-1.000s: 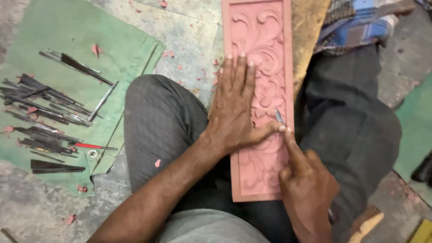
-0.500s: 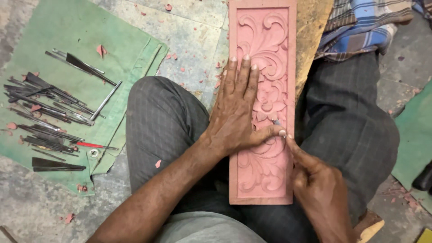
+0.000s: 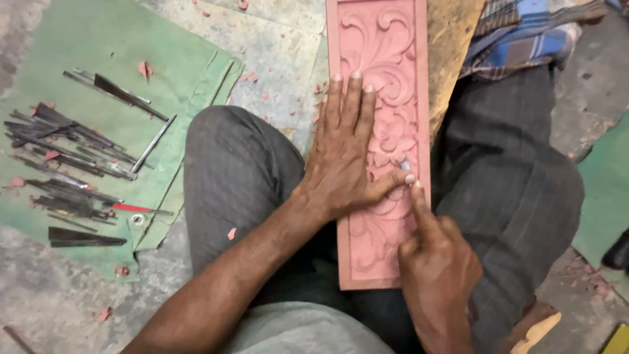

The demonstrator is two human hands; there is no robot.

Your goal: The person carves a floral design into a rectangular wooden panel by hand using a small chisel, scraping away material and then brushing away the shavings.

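A long pink panel (image 3: 386, 39) carved with leafy scrolls lies lengthwise between my knees, its near end on my lap. My left hand (image 3: 347, 157) rests flat on its middle, fingers spread toward the far end, thumb stretched right along the carving. My right hand (image 3: 436, 265) is closed around a small carving tool whose metal tip (image 3: 405, 165) touches the carving just beside my left thumb, near the panel's right border. Most of the tool is hidden inside my fist.
A green cloth (image 3: 72, 85) on the concrete floor at left carries several dark chisels and gouges (image 3: 65, 170). Pink chips (image 3: 143, 68) are scattered around. A wooden board (image 3: 452, 46) lies under the panel's right side; a checked cloth (image 3: 524, 33) lies upper right. A wooden handle (image 3: 534, 328) shows lower right.
My right hand has shifted slightly up the panel with the tool tip staying beside my left thumb. The view has drifted, so the panel sits a little farther right.
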